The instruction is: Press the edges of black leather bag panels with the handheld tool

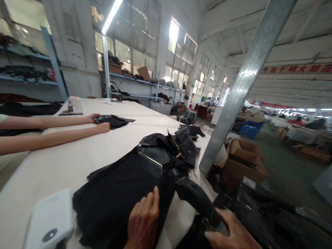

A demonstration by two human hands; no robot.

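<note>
A layered stack of black fabric pieces lies on the near part of the pale table. A gold zipper crosses a smooth black band on it. My left hand rests on the fabric's near right edge, index finger stretched out and the others bent; its thumb is hidden. My right hand is closed round a black curved tool, whose far end reaches the fabric; I cannot make out its exact kind. Behind it lie bunched black pieces with another gold zipper.
A white device with a round dark button is at the table's near left. Across it, another person's hands hold black pieces. A metal post slants up on the right, beside cardboard boxes.
</note>
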